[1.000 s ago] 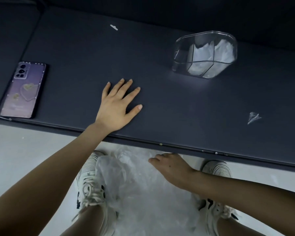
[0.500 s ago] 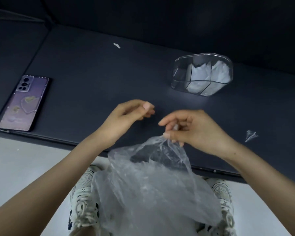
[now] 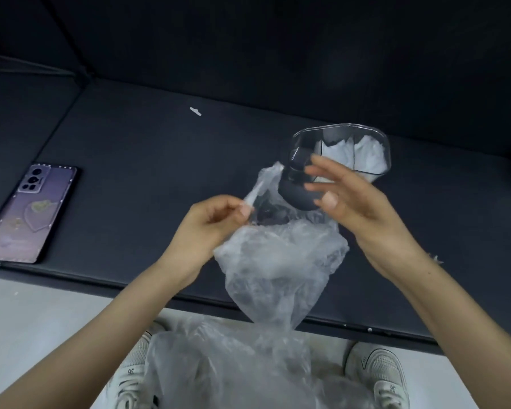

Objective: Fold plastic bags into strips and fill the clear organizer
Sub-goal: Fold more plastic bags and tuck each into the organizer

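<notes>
A crumpled clear plastic bag [image 3: 281, 261] hangs over the dark table's front part. My left hand [image 3: 210, 228] pinches a twisted strip of its rim between thumb and fingers. My right hand [image 3: 360, 216] hovers at the bag's open mouth with fingers spread and straight; whether it touches the film is unclear. Just behind my right hand stands the clear organizer [image 3: 351, 132], with white folded bags in its right compartments. The left compartment looks empty.
A purple phone [image 3: 30, 214] lies at the table's left edge. Small plastic scraps sit at the back [image 3: 195, 111] and by my right wrist [image 3: 435, 258]. A heap of clear bags [image 3: 233, 367] lies on the floor between my white shoes [image 3: 387, 376].
My right hand lifted a bag from the floor heap to above the table. My left hand left the tabletop and took the bag's rim; my right hand let go and spread its fingers.
</notes>
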### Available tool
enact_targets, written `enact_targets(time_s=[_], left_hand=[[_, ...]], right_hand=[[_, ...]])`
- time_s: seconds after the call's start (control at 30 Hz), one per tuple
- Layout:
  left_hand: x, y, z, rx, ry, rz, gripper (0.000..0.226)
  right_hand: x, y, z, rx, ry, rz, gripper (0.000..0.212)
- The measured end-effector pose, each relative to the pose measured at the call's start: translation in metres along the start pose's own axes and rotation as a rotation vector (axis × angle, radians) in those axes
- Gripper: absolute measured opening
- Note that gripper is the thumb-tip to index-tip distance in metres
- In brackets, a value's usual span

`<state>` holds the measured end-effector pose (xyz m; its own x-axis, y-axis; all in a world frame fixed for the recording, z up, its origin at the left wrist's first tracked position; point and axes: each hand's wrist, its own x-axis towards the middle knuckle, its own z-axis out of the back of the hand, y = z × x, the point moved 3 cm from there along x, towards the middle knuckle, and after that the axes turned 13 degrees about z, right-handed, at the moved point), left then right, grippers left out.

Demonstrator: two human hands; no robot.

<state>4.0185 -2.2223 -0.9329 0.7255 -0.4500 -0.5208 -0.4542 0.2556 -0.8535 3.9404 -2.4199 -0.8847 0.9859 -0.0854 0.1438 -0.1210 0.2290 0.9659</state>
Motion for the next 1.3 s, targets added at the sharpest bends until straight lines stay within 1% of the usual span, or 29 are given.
enact_targets(time_s=[0.07, 0.1, 0.13, 0.17, 0.2, 0.23, 0.3, 0.33, 0.37, 0.43, 0.47, 0.53, 0.63, 0.73, 0.83, 0.93, 1.03, 1.07, 1.1, 1.13, 1.17, 1.2, 1.23, 1.27, 1.3], left_hand=[[0.006, -0.003, 0.003, -0.062, -0.03, 0.064, 0.015], [0.01, -0.004, 0.003, -0.101, -0.025, 0.106, 0.016], [0.014, -0.005, 0.005, -0.163, -0.026, 0.153, 0.018], [0.018, -0.005, 0.007, -0.239, -0.047, 0.198, 0.02], [0.02, -0.005, 0.009, -0.305, -0.091, 0.231, 0.023], [0.02, -0.003, 0.012, -0.323, -0.156, 0.242, 0.031], [0.011, -0.001, 0.015, -0.231, -0.292, 0.193, 0.044], [0.003, 0.0, 0.013, -0.171, -0.316, 0.154, 0.048], [-0.005, 0.001, 0.008, -0.115, -0.295, 0.123, 0.051], [-0.018, 0.001, -0.006, 0.014, -0.185, 0.127, 0.057], [-0.019, 0.004, -0.012, 0.073, -0.149, 0.14, 0.055], [-0.014, 0.009, -0.02, 0.119, -0.133, 0.122, 0.049], [-0.001, 0.014, -0.02, 0.018, -0.141, 0.106, 0.046], [0.011, 0.012, -0.012, -0.078, -0.159, 0.082, 0.036], [0.028, 0.003, 0.003, -0.09, -0.195, 0.031, 0.029], [0.049, -0.007, 0.02, -0.109, -0.188, 0.017, 0.025], [0.065, -0.015, 0.032, -0.099, -0.177, 0.059, 0.027], [0.068, -0.016, 0.035, -0.108, -0.192, 0.078, 0.031], [0.069, -0.018, 0.037, -0.089, -0.241, 0.083, 0.035], [0.068, -0.019, 0.041, 0.008, -0.357, 0.038, 0.04], [0.063, -0.025, 0.044, 0.198, -0.52, -0.08, 0.045], [0.054, -0.033, 0.041, 0.408, -0.658, -0.267, 0.049], [0.043, -0.042, 0.031, 0.571, -0.706, -0.474, 0.05], [0.035, -0.048, 0.015, 0.671, -0.665, -0.63, 0.048], [0.031, -0.049, -0.003, 0.729, -0.58, -0.711, 0.047]], right_hand=[[-0.002, -0.005, -0.009, -0.128, 0.165, -0.038, 0.058], [-0.002, -0.01, -0.015, -0.211, 0.2, -0.065, 0.055], [0.0, -0.015, -0.021, -0.265, 0.182, -0.081, 0.046], [0.003, -0.018, -0.026, -0.274, 0.114, -0.083, 0.03], [0.006, -0.02, -0.027, -0.253, 0.017, -0.079, 0.013], [0.007, -0.023, -0.025, -0.221, -0.085, -0.081, 0.004], [0.009, -0.026, -0.017, -0.176, -0.256, -0.071, 0.007], [0.009, -0.028, -0.013, -0.158, -0.31, -0.063, 0.008], [0.01, -0.029, -0.012, -0.146, -0.346, -0.06, 0.008], [0.012, -0.036, -0.012, -0.134, -0.394, -0.073, 0.009], [0.013, -0.04, -0.013, -0.131, -0.412, -0.084, 0.009], [0.017, -0.049, -0.014, -0.136, -0.445, -0.097, 0.01], [0.026, -0.06, -0.012, -0.172, -0.477, -0.115, 0.013], [0.038, -0.071, -0.004, -0.224, -0.475, -0.124, 0.017], [0.052, -0.077, 0.01, -0.254, -0.459, -0.126, 0.018], [0.067, -0.077, 0.03, -0.311, -0.476, -0.084, 0.018], [0.075, -0.072, 0.047, -0.307, -0.492, -0.081, 0.019], [0.075, -0.069, 0.048, -0.302, -0.492, -0.075, 0.023], [0.074, -0.066, 0.047, -0.301, -0.486, -0.066, 0.031], [0.071, -0.063, 0.044, -0.301, -0.476, -0.058, 0.04], [0.068, -0.059, 0.039, -0.293, -0.461, -0.051, 0.048], [0.065, -0.056, 0.033, -0.277, -0.444, -0.05, 0.052], [0.062, -0.052, 0.024, -0.252, -0.427, -0.054, 0.054], [0.06, -0.048, 0.016, -0.224, -0.412, -0.057, 0.053], [0.058, -0.043, 0.006, -0.192, -0.395, -0.06, 0.051]])
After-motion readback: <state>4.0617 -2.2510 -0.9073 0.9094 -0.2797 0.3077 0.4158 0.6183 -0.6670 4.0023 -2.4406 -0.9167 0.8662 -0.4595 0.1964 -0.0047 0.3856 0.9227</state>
